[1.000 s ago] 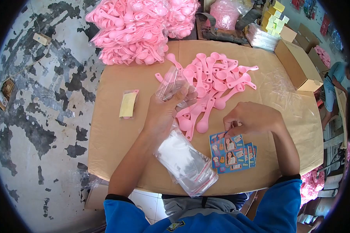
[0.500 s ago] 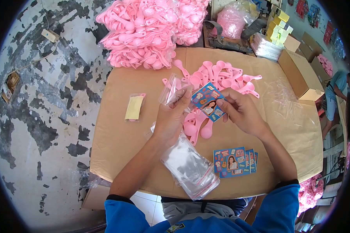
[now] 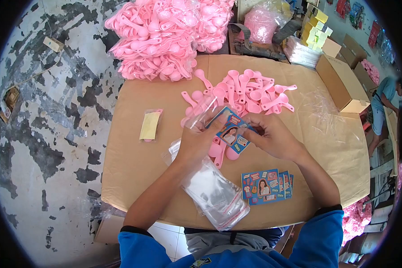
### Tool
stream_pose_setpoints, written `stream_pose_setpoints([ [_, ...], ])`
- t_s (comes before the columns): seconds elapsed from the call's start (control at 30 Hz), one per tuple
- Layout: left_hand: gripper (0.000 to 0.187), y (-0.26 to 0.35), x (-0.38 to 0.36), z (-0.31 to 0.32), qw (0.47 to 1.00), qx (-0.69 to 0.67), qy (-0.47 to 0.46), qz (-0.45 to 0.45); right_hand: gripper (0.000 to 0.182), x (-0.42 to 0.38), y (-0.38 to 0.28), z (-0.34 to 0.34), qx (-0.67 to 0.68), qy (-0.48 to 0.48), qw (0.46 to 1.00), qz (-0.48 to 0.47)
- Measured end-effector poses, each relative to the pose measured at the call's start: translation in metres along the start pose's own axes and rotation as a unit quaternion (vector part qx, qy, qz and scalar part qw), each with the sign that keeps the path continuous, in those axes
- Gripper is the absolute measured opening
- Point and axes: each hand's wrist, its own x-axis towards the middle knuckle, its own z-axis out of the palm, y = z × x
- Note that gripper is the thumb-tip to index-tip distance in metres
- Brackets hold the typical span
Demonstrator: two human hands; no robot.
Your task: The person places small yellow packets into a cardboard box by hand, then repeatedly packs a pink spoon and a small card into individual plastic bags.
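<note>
Between my two hands is a blue printed card [image 3: 231, 132], tilted above the pink spoons [image 3: 254, 91]. My left hand [image 3: 198, 138] pinches the card's left side, with a clear plastic bag [image 3: 202, 111] at the same fingers. My right hand [image 3: 272, 134] has thumb and fingers closed at the card's upper right edge. Below my left hand lies a stack of clear bags [image 3: 216, 194]. Overlapping blue cards [image 3: 265, 186] rest to the right of that stack. A small packet with a yellow paper [image 3: 150, 126] lies to the left.
Large bags of pink spoons [image 3: 156, 40] stand at the table's back edge. A cardboard box [image 3: 344, 85] is at the back right, near yellow boxes [image 3: 317, 29] and crumpled clear plastic [image 3: 321, 109]. Another person [image 3: 382, 105] is at the far right.
The held card has shifted left and slightly down, closer to my left fingers and the clear bag. My right hand has moved left with it. The whole view has shifted slightly.
</note>
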Motion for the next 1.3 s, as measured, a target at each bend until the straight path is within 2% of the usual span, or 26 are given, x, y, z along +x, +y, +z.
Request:
stream_pose_setpoints([
  [0.1, 0.032, 0.001, -0.001, 0.001, 0.998, -0.056, -0.017, -0.012, 0.018, 0.001, 0.000, 0.009, 0.115, 0.046, 0.992, 0.014],
  [0.2, 0.033, 0.005, -0.004, 0.005, 0.995, -0.088, -0.028, -0.035, 0.020, -0.001, -0.002, 0.001, 0.057, -0.030, 0.994, 0.084],
  [0.3, 0.038, -0.001, -0.009, 0.014, 0.996, -0.076, -0.031, -0.025, 0.021, -0.002, -0.006, 0.011, 0.093, 0.019, 0.995, 0.027],
  [0.33, 0.040, -0.004, -0.012, 0.015, 0.997, -0.069, -0.033, -0.017, 0.021, -0.003, -0.004, 0.012, 0.098, 0.021, 0.994, 0.035],
  [0.4, 0.057, -0.001, -0.014, 0.016, 0.997, -0.038, -0.070, -0.015, 0.021, -0.005, 0.002, 0.014, 0.106, 0.023, 0.993, 0.052],
  [0.5, 0.070, 0.004, -0.018, 0.020, 0.990, 0.012, -0.137, 0.033, 0.022, -0.002, 0.005, 0.021, 0.186, 0.021, 0.980, 0.068],
  [0.57, 0.067, 0.006, -0.017, 0.018, 0.986, -0.051, -0.155, 0.030, 0.020, -0.001, 0.005, 0.023, 0.213, 0.033, 0.975, 0.052],
  [0.63, 0.061, 0.012, -0.010, 0.010, 0.967, -0.207, -0.145, -0.023, 0.018, 0.000, 0.000, 0.022, 0.231, 0.040, 0.971, 0.054],
  [0.73, 0.052, 0.022, -0.012, 0.008, 0.969, -0.210, -0.120, -0.048, 0.014, 0.000, -0.012, 0.020, 0.268, 0.042, 0.958, 0.087],
  [0.8, 0.053, 0.018, -0.013, 0.011, 0.980, -0.139, -0.138, -0.016, 0.014, 0.001, -0.006, 0.024, 0.325, 0.042, 0.939, 0.104],
  [0.93, 0.059, 0.006, -0.020, 0.009, 0.984, 0.021, -0.165, 0.057, 0.015, -0.002, 0.010, 0.026, 0.333, 0.057, 0.940, 0.043],
  [1.0, 0.061, -0.003, -0.012, 0.001, 0.989, -0.049, -0.140, -0.006, 0.015, -0.001, 0.012, 0.022, 0.347, 0.049, 0.936, 0.033],
  [1.1, 0.063, 0.003, -0.013, -0.002, 0.988, -0.016, -0.147, -0.030, 0.015, 0.000, 0.000, 0.026, 0.310, 0.049, 0.944, 0.100],
  [1.17, 0.059, 0.008, -0.021, -0.001, 0.987, 0.007, -0.160, -0.029, 0.019, 0.002, -0.006, 0.031, 0.271, 0.075, 0.959, 0.039],
  [1.23, 0.051, 0.006, -0.029, -0.001, 0.985, -0.014, -0.166, -0.037, 0.023, 0.000, -0.004, 0.028, 0.299, 0.063, 0.952, 0.027],
  [1.3, 0.052, 0.007, -0.021, 0.001, 0.997, -0.047, -0.058, -0.015, 0.026, -0.001, 0.004, 0.015, 0.393, 0.014, 0.918, 0.061],
])
